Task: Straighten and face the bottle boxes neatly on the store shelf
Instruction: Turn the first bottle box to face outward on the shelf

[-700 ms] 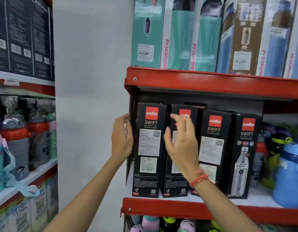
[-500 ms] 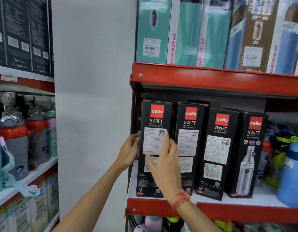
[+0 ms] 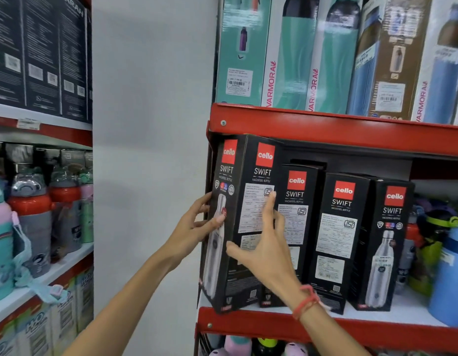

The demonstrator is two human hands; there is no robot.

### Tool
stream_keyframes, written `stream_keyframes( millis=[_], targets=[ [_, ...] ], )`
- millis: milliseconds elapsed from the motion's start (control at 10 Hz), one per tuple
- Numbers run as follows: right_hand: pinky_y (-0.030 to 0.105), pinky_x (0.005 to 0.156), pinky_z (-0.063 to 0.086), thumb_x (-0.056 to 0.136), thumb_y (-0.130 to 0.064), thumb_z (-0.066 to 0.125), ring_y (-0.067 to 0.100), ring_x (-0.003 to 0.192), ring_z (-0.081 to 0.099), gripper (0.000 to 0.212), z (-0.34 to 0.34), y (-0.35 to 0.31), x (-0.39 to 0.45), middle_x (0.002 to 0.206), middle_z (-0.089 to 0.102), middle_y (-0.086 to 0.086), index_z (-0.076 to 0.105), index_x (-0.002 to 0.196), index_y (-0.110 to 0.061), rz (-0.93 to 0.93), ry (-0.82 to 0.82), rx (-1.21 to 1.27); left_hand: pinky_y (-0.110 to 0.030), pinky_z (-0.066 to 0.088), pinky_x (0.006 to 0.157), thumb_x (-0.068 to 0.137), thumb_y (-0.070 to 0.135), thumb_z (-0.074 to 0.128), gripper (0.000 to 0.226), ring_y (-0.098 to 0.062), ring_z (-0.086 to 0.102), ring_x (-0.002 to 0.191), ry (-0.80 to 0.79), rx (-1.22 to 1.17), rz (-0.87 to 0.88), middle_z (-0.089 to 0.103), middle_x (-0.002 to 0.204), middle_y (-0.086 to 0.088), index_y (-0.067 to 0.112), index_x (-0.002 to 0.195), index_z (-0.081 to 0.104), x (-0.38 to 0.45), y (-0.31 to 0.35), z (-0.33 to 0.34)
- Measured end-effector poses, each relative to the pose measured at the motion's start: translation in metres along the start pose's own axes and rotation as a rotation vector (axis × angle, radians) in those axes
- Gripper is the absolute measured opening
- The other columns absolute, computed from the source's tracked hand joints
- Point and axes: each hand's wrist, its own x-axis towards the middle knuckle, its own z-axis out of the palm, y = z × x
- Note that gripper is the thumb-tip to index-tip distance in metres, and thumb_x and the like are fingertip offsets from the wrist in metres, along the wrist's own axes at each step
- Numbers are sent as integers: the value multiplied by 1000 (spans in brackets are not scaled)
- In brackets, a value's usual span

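Several black Cello Swift bottle boxes stand in a row on the red shelf [image 3: 377, 330]. The leftmost box [image 3: 244, 165] is pulled forward past the shelf's front edge and turned, so its bottle-picture side and its label side both show. My left hand [image 3: 194, 227] grips its left side, thumb on the bottle picture. My right hand [image 3: 264, 250] presses flat on its label face, fingers spread. The second box [image 3: 297, 191] stands behind, partly hidden by my right hand. Two more boxes [image 3: 343, 227] [image 3: 387, 240] stand to the right, angled.
Tall Varmora boxes [image 3: 287, 60] fill the shelf above. Coloured bottles and a blue jug [image 3: 451, 273] crowd the right end of the same shelf. A white pillar [image 3: 151, 150] stands left of the rack. Another rack with bottles [image 3: 30, 214] is at far left.
The leftmost box has come forward off the row and rotated, showing its bottle side. Both hands stayed on it; the right hand moved up its label face.
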Motion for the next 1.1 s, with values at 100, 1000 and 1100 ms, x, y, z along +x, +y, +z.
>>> stream_keyframes(
  millis=[100,1000,1100],
  targets=[
    [13,93,26,63,-55,73,-36,103,22,124,-21,14,-1,136,16,-26,-24,140,-56,-31,-175,137,-35,58,83,76,38,74,76,-18,67,108,-89,-66,-17,68,120,4,58,135,30,-18,9,-1],
    [23,94,40,87,-9,67,20,117,57,93,25,34,34,133,58,7,5,155,-27,107,-147,7,-45,53,95,78,38,76,91,-15,60,116,266,210,34,58,132,9,35,149,21,7,-48,46],
    [33,88,53,88,-23,68,20,99,65,63,15,30,28,119,67,7,42,145,-15,-47,186,-208,-41,53,94,77,41,77,89,-15,61,115,267,217,7,59,131,10,37,147,23,6,-51,46]
  ],
)
